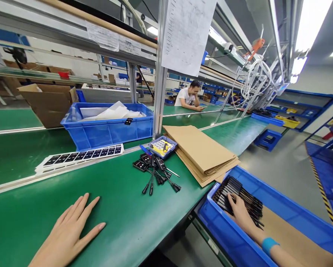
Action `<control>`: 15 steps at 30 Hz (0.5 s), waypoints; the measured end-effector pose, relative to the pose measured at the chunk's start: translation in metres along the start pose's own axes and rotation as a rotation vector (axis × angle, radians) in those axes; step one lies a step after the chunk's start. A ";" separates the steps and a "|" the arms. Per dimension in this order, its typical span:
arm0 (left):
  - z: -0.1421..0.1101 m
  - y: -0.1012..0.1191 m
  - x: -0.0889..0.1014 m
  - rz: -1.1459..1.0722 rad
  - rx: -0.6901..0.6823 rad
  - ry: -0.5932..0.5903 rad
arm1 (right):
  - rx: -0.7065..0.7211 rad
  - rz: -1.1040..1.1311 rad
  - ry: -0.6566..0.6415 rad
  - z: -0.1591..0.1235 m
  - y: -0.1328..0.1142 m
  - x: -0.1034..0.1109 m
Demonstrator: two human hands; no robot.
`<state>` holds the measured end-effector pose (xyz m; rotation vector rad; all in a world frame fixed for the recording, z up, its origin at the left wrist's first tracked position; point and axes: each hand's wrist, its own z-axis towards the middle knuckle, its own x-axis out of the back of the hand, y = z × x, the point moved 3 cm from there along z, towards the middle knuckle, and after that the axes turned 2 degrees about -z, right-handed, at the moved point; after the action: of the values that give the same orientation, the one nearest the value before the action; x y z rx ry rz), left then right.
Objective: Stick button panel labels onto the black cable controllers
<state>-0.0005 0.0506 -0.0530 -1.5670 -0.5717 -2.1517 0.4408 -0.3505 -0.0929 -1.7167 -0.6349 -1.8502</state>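
Observation:
My left hand (pixel 69 231) lies flat on the green work surface (pixel 133 226), fingers stretched and thumb spread, holding nothing. Inside the blue bin (pixel 224 215) at the lower right, my right hand (pixel 240 213) has its fingers closed at the edge of a black flat module (pixel 224 202) in a packed row of similar pieces; some fingertips are hidden. Dark cables (pixel 251 202) trail from that row. Between my hands, farther back, a loose pile of black cabled modules (pixel 161 163) rests on the green surface beside a thin metal-tipped tool (pixel 172 172).
Brown cardboard sheets (pixel 200 148) are stacked by the bin. A small blue tray (pixel 163 146) holds yellow items. Sticker sheets (pixel 80 157) lie before a blue crate (pixel 111 129) of white material. A metal post (pixel 159 74) rises behind. Across the line sits a person (pixel 187 98).

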 end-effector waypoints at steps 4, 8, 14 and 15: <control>0.000 0.000 -0.002 0.031 -0.019 0.014 | -0.169 -0.013 -0.006 0.004 -0.002 -0.036; 0.002 0.006 0.005 0.037 0.006 0.016 | -0.250 -0.037 -0.040 0.008 -0.005 -0.053; 0.002 0.016 0.018 -0.021 0.025 -0.010 | -0.167 -0.078 -0.056 0.023 0.013 0.006; 0.001 0.017 0.019 -0.035 0.033 -0.017 | -0.118 -0.081 -0.017 0.029 0.010 0.024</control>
<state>0.0043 0.0354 -0.0329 -1.5702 -0.6408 -2.1452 0.4684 -0.3405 -0.0664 -1.8084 -0.6214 -1.9658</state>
